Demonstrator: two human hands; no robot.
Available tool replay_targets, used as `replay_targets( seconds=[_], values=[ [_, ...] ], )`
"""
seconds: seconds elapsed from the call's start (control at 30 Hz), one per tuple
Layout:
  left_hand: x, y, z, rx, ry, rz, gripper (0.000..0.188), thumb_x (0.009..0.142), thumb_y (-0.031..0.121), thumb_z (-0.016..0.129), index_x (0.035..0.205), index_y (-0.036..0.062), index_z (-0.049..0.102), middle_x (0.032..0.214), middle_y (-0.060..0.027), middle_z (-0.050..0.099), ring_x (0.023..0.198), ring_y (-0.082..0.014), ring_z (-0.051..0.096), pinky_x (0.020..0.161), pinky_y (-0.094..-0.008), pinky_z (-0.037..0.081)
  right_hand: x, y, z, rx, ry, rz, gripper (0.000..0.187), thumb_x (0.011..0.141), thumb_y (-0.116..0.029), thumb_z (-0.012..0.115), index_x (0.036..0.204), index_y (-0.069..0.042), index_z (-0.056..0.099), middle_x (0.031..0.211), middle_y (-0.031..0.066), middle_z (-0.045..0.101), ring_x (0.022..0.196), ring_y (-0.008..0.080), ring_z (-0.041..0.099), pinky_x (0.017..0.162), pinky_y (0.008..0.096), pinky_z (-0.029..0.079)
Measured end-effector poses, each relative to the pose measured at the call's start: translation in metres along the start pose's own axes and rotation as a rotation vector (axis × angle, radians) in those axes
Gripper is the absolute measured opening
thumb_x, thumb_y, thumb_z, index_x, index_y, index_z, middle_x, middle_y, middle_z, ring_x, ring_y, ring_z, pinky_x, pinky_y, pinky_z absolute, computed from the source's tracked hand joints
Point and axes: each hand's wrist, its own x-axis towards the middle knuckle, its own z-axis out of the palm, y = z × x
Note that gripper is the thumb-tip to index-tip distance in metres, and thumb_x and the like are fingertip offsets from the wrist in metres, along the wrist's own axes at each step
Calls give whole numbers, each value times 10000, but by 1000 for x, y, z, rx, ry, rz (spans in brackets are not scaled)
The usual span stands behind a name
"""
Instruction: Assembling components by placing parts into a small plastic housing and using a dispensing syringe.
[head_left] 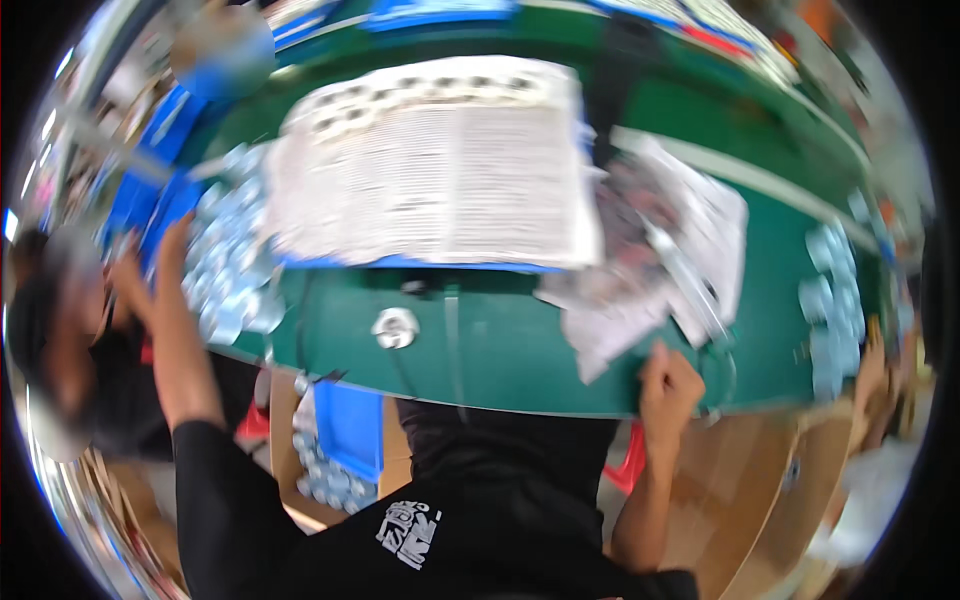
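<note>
My left arm reaches far to the left, and my left hand [173, 245] is at the edge of a blue bin [177, 215], beside a heap of pale blue translucent cup-like pieces [225, 250]. Its fingers are too blurred to read. My right hand [669, 388] is closed at the front edge of the green table; anything inside it is hidden. Just beyond it lies a white tube-shaped tool [688, 280] with a narrow tip, over crumpled white sheets [615, 335] and a clear bag of reddish-brown pieces [640, 225].
A large white board with fine rows [430, 180] rests on a blue tray at the table's middle. A round white disc [395, 328] lies before it. More pale blue pieces [835, 310] stand right. A co-worker's hand [128, 275] is at left. Cardboard boxes [730, 500] stand below.
</note>
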Motion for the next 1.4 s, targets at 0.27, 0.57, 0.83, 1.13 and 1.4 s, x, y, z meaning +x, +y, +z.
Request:
replay_targets(
  seconds=[0.27, 0.57, 0.83, 1.13, 1.4],
  values=[
    [-13, 118, -40, -390, 179, 95, 366, 963, 252, 558, 1195, -30, 576, 1149, -109, 623, 1038, -176, 569, 911, -284, 434, 139, 23, -58, -155, 332, 142, 237, 893, -189, 584, 1031, 3, 584, 648, 133, 566, 559, 213, 566, 550, 338, 448],
    [-239, 458, -97, -723, 50, 198, 120, 910, 42, 518, 1000, -13, 576, 1133, -124, 582, 1096, -219, 523, 987, -318, 368, 280, 203, -128, 138, 623, 751, 570, 843, -90, 580, 1277, 161, 307, 1017, 258, 620, 630, 339, 695, 500, 353, 588],
    [-337, 569, -72, -1139, -230, 173, 79, 855, 28, 554, 913, -1, 600, 951, -136, 617, 902, -229, 590, 820, -336, 473, 235, 125, -107, -169, 643, 473, 236, 842, -216, 665, 837, 20, 656, 668, 128, 676, 537, 189, 656, 516, 311, 510],
    [-324, 747, -6, -865, -119, 584, 737, 712, 10, 726, 1368, -4, 389, 1283, -211, 451, 1186, -394, 446, 987, -432, 382, 44, -76, -12, 688, 106, 454, 121, 827, -59, 717, 831, 12, 619, 542, -32, 548, 433, 4, 409, 392, 198, 272],
    [-294, 800, 19, -1276, -479, 438, 517, 792, 189, 732, 1195, -20, 483, 1041, -211, 614, 975, -353, 605, 840, -422, 469, 9, -31, -18, 1324, 168, 570, 365, 980, -126, 445, 1312, 25, 436, 880, 109, 608, 649, 158, 612, 513, 242, 465]
  ],
)
